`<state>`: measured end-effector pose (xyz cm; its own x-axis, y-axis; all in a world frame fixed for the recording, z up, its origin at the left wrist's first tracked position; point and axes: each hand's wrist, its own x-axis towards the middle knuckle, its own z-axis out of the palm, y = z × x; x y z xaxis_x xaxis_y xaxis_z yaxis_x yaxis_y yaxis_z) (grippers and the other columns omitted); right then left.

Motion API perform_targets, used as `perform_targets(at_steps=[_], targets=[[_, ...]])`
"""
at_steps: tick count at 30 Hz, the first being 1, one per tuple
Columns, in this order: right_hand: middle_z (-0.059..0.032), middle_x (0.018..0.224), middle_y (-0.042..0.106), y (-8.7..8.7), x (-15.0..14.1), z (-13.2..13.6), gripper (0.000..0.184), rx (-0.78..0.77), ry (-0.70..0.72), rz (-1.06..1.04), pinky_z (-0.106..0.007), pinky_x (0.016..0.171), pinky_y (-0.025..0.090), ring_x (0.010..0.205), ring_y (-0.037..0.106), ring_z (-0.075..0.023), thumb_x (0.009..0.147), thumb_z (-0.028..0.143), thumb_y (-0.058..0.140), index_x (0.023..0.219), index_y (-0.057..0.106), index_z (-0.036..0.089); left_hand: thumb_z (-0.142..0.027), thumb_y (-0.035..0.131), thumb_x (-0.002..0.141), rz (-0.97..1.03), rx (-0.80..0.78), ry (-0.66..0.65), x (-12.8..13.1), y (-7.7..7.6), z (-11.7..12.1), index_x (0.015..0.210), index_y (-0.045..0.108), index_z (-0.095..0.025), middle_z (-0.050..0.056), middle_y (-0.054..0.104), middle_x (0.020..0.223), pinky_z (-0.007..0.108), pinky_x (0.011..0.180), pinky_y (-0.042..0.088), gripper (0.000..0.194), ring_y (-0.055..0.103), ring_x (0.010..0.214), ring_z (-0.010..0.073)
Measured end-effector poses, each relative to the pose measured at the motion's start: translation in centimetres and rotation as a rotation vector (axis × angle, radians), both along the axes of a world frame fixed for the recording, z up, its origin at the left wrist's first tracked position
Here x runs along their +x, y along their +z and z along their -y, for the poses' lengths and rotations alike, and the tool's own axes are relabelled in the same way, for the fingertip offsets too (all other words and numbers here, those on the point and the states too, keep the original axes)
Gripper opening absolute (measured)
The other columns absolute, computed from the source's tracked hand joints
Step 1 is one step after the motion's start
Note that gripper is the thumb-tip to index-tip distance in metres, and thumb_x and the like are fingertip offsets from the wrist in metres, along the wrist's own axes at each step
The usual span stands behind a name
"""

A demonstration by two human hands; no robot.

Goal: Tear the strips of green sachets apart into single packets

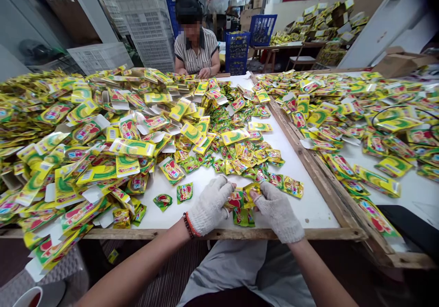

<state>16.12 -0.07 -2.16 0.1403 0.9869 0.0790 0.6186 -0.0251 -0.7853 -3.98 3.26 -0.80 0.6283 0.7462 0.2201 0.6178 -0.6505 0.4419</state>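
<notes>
Near the middle of the surface's [308,206] front edge, a worker's left hand [210,207], gloved in white knit, pinches a red-and-green sachet [235,198] between thumb and fingers. Beside it, the gloved right hand [279,210] pinches a yellow sachet [249,194]; whether the two packets are joined cannot be told from here. Just below them lies a green sachet [243,218]. To an onlooker's eye, the handling calls for a light grip at the seams, with both hands level and the film uncreased.

At left, printed cartons [133,148] heap up and spill over the front edge, leaving little elbow room; two loose sachets [185,192] lie between heap and glove. Ahead, a sachet pile [248,153] crowds the way to the far edge. Bare white at right offers the freest passage, bounded by a wooden divider [310,166].
</notes>
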Motion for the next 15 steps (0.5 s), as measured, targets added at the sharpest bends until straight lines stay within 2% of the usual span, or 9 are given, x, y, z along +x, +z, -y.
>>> perform_targets(at_steps=[3,7,12,15], targets=[[-0.0031,0.073,0.060,0.0,-0.9,0.4,0.024,0.062,-0.097,0.049,-0.028,0.061,0.040,0.066,0.053,-0.0171,0.086,0.041,0.047,0.076,0.053,0.020,-0.020,0.061,0.075,0.056,-0.053,0.043,0.2,-0.1,0.0,0.121,0.047,-0.020,0.009,0.049,0.112,0.037,0.090,0.044,0.048,0.047,0.105,0.0237],[-0.0059,0.081,0.064,0.7,-1.3,0.7,0.025,0.055,-0.039,0.067,-0.028,0.068,0.043,0.073,0.057,-0.0188,0.087,0.040,0.048,0.082,0.060,0.019,-0.027,0.065,0.075,0.128,-0.119,0.076,0.3,-0.2,0.2,0.119,0.048,-0.020,0.008,0.050,0.112,0.035,0.090,0.045,0.047,0.048,0.105,0.0227],[-0.0088,0.080,0.066,1.4,-1.0,0.3,0.023,0.129,0.040,0.222,-0.031,0.073,0.044,0.076,0.057,-0.0204,0.082,0.027,0.047,0.079,0.068,0.018,-0.021,0.059,0.078,0.080,0.011,0.046,0.5,-0.1,0.5,0.126,0.045,-0.019,0.010,0.049,0.112,0.037,0.090,0.044,0.051,0.047,0.106,0.0241],[-0.0074,0.083,0.069,1.8,-0.7,0.2,0.026,0.019,0.140,0.068,-0.030,0.070,0.046,0.073,0.059,-0.0193,0.081,0.028,0.048,0.089,0.070,0.017,-0.018,0.057,0.078,0.043,0.081,0.031,0.4,-0.1,0.3,0.129,0.043,-0.019,0.011,0.049,0.112,0.038,0.089,0.044,0.053,0.048,0.105,0.0250]])
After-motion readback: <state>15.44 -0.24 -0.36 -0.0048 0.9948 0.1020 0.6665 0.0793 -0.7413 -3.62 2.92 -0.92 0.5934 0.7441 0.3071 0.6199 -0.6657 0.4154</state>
